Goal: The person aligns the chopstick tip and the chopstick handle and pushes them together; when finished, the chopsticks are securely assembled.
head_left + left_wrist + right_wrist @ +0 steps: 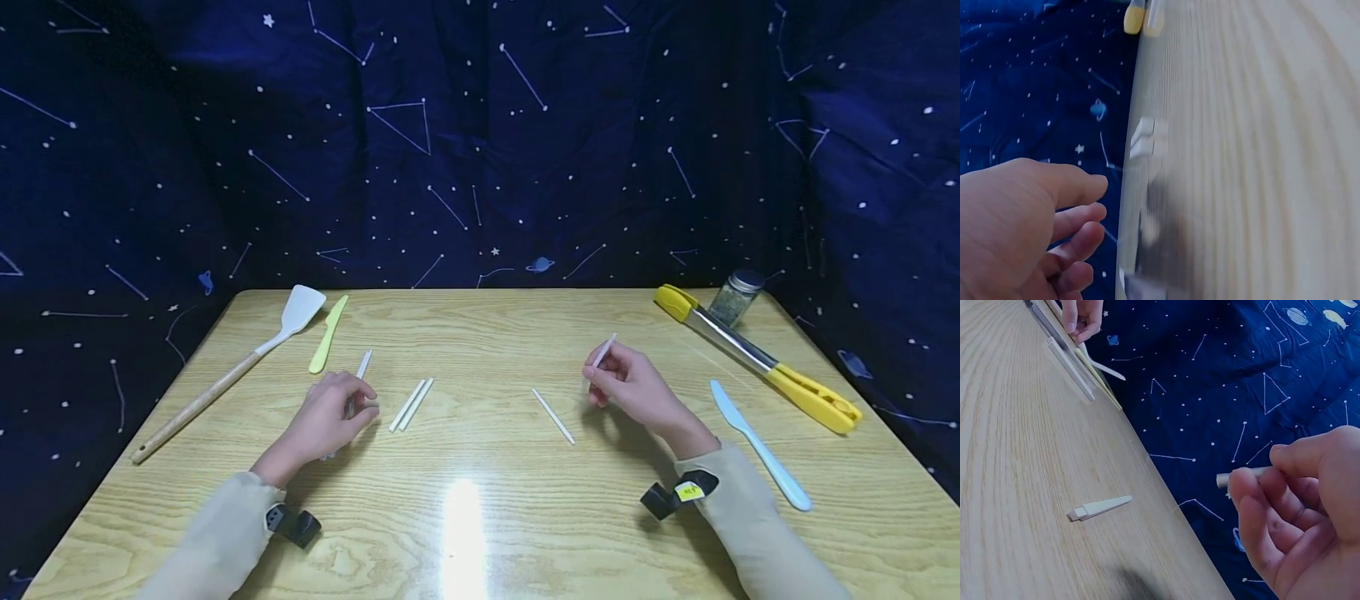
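Observation:
Several thin white sticks lie on the wooden table (480,525). My left hand (360,404) hovers low over one stick (365,362) with its fingers loosely curled; in the left wrist view the left hand (1094,206) holds nothing. Just to its right lies a pair of sticks (411,405), whose ends show as the pair (1146,137) in the blurred wrist view. My right hand (600,379) is raised off the table and pinches another white stick (604,350) between thumb and fingertips; up close, the right hand (1260,481) has the stick (1241,477) poking out leftward. A single stick (553,416) lies left of that hand, also visible as the stick (1100,507).
A white spatula with a wooden handle (225,379) and a yellow-green knife (327,335) lie at the back left. Yellow-handled tongs (757,358), a small spice jar (735,297) and a light blue knife (757,446) lie at the right. Dark starry cloth surrounds the table.

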Motion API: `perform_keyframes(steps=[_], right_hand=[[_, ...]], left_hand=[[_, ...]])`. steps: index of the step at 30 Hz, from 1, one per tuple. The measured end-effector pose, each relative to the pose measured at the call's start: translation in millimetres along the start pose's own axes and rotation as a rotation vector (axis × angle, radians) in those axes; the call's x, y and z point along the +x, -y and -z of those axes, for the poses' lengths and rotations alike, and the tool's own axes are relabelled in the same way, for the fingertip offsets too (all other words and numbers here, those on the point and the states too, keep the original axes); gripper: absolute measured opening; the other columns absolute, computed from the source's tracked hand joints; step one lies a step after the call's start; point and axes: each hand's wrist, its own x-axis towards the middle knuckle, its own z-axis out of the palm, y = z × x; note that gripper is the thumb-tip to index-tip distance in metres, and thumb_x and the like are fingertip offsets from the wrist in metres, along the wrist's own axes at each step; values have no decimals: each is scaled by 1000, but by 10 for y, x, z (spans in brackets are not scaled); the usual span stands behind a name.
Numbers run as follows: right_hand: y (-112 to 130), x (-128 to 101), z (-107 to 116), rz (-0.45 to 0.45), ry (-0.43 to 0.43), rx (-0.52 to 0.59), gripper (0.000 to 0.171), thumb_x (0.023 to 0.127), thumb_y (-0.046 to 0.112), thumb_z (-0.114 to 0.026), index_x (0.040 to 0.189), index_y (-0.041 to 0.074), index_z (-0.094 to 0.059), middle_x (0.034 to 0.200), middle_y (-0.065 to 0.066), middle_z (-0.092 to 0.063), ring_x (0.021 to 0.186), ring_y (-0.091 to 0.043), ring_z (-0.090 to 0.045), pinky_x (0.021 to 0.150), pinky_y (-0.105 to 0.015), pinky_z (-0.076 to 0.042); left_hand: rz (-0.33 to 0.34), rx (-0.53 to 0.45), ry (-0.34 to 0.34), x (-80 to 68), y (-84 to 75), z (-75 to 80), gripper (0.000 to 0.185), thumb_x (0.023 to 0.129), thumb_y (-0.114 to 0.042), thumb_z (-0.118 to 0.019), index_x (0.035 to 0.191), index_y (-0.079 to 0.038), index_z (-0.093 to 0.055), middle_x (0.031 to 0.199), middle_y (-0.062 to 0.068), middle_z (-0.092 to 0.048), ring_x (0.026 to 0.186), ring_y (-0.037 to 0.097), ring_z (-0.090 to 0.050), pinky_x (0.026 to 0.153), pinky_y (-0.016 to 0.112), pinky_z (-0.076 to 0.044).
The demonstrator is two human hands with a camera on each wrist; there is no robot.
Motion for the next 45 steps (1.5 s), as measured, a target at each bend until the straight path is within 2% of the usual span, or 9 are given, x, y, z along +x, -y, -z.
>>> perform_keyframes(steps=[6, 11, 15, 18, 21, 27, 34, 41, 45], right_hand=[[2, 11, 9, -47, 6, 34, 17, 97, 8, -56, 99, -8, -49, 77, -9, -59, 62, -17, -63, 57, -25, -51], [-17, 12, 20, -55, 7, 48, 20, 97, 11, -57, 100, -7, -49, 80, -13, -59, 63, -19, -63, 58, -25, -52], [-27, 15, 11, -56, 1, 58, 19, 96, 10, -58, 100, -7, -49, 78, -8, -60, 63, -17, -62, 59, -27, -53], [-31, 19, 4, -63, -2, 64, 19, 96, 9, -57, 100, -7, -49, 77, -4, -60, 62, -14, -60, 60, -29, -54], [-26, 19, 0, -70, -5, 62, 19, 97, 10, -57, 100, -7, -49, 76, -4, -59, 61, -13, -59, 61, -30, -54], [-13, 13, -1, -90, -7, 54, 20, 97, 11, -57, 101, -7, -49, 78, -7, -59, 62, -13, -59, 62, -31, -55], [-11, 8, 4, -84, -11, 55, 20, 97, 11, -57, 100, -7, -49, 77, -6, -59, 63, -12, -59, 61, -29, -54], [-14, 10, 0, -99, -9, 57, 21, 97, 11, -57, 102, -7, -49, 79, -7, -59, 64, -13, -57, 62, -29, -54], [-10, 10, -1, -99, -9, 56, 19, 97, 9, -57, 102, -7, -49, 79, -8, -59, 64, -13, -58, 62, -29, -54]], left_hand=[[68, -63, 56, 67, -150, -68, 11, 85, -9, -69, 93, -3, -67, 72, -4, -59, 58, 7, -48, 56, 22, -41], [144, -26, 76, 115, -256, -146, 13, 84, -14, -70, 90, -4, -67, 69, -3, -59, 58, 8, -47, 56, 24, -40], [202, 33, 111, 122, -318, -203, 23, 83, -26, -74, 90, -5, -67, 71, -2, -60, 60, 10, -48, 58, 27, -42], [197, 87, 104, 124, -348, -239, 27, 81, -29, -77, 89, -5, -67, 70, -1, -59, 61, 11, -48, 59, 28, -43], [178, 87, 91, 133, -371, -266, 22, 81, -23, -76, 84, -4, -67, 68, -1, -57, 60, 12, -47, 58, 28, -41], [164, 42, 79, 161, -383, -317, 11, 79, -10, -73, 76, -5, -64, 63, 0, -54, 56, 11, -45, 52, 26, -38], [225, -34, 97, 178, -386, -326, 14, 78, -10, -75, 76, -6, -62, 62, -1, -53, 54, 10, -44, 51, 23, -36], [224, -133, 109, 186, -410, -329, 12, 82, -11, -74, 78, -6, -65, 63, -2, -56, 53, 8, -45, 48, 20, -35], [187, -168, 88, 201, -437, -337, 10, 83, -11, -72, 79, -6, -65, 64, -3, -56, 53, 8, -44, 47, 19, -35]])
